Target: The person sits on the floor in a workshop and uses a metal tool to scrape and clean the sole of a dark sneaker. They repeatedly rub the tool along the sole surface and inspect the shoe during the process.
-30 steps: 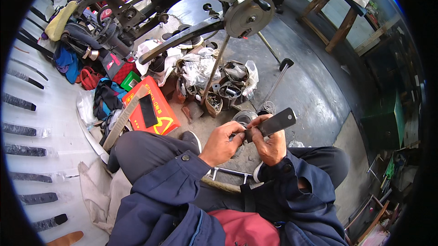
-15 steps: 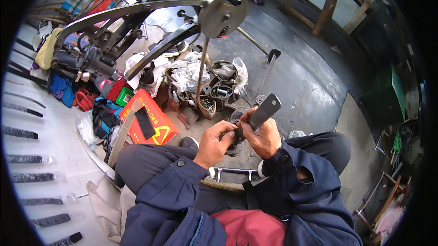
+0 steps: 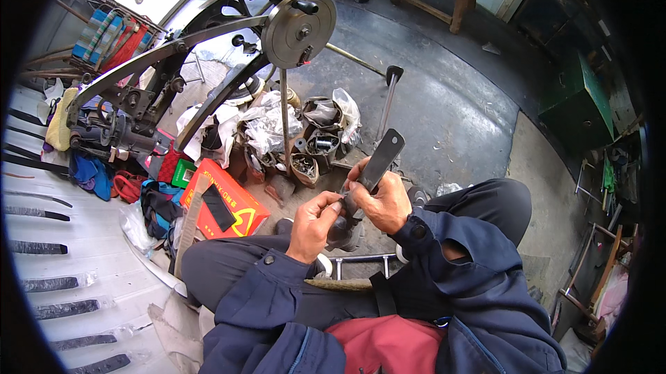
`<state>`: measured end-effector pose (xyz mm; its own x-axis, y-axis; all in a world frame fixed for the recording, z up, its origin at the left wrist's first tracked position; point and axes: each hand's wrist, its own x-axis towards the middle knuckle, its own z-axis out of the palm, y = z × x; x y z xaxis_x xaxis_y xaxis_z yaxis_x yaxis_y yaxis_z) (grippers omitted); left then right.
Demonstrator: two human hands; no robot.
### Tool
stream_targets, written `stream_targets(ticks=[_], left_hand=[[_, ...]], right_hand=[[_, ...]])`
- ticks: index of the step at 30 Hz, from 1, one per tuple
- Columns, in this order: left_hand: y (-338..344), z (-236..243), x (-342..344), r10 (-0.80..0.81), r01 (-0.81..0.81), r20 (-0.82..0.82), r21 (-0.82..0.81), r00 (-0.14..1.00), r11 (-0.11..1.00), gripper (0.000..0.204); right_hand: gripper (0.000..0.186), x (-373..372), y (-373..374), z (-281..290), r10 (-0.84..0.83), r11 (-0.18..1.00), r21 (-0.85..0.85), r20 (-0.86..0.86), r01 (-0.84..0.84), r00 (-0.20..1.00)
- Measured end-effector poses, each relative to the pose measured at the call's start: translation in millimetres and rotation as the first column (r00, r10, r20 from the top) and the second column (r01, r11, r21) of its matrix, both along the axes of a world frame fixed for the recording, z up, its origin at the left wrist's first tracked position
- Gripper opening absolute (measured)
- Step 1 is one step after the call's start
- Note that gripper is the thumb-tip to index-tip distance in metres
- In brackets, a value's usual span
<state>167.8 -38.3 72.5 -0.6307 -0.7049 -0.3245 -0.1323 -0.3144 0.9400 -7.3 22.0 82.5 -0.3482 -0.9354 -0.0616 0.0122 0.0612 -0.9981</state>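
Right of the red box (image 3: 241,198), here's the dark strip (image 3: 383,158), tilted up, the right hand (image 3: 383,204) clamping fingers on its lower half! The left hand (image 3: 309,230) pinches fingertips together alongside; on what, can't tell. Likely light, stiff, slick: hold flat faces, mind thin edges. Room farther right of the box, over dark floor (image 3: 454,114).

Red-orange box (image 3: 249,201): legible line of print (image 3: 229,191), characters followed by Latin capitals, across its face | same box: bold yellow emblem (image 3: 243,222) toward the end nearest the person | green flat packet (image 3: 184,174) just beyond: pale marks, too small to read
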Motion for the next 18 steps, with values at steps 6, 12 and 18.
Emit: stream_targets(ticks=[6,12,18], left_hand=[[1.3,2.8,-1.5,0.021,-0.021,-0.018,0.005,1.0,1.0,0.02],[-1.4,3.3,0.3,0.02,-0.02,-0.038,-0.002,0.999,1.0,0.02],[-1.8,1.8,0.9,-0.012,0.012,-0.029,-0.007,0.999,1.0,0.016]], right_hand=[[0.011,-1.8,-0.3,3.8,0.076,0.997,0.028,-0.122,-0.073,0.99],[0.01,0.7,0.6,9.1,0.049,0.999,-0.007,-0.071,-0.049,0.996],[0.012,1.0,-0.6,3.2,-0.043,0.994,-0.102,-0.066,0.036,0.997]])
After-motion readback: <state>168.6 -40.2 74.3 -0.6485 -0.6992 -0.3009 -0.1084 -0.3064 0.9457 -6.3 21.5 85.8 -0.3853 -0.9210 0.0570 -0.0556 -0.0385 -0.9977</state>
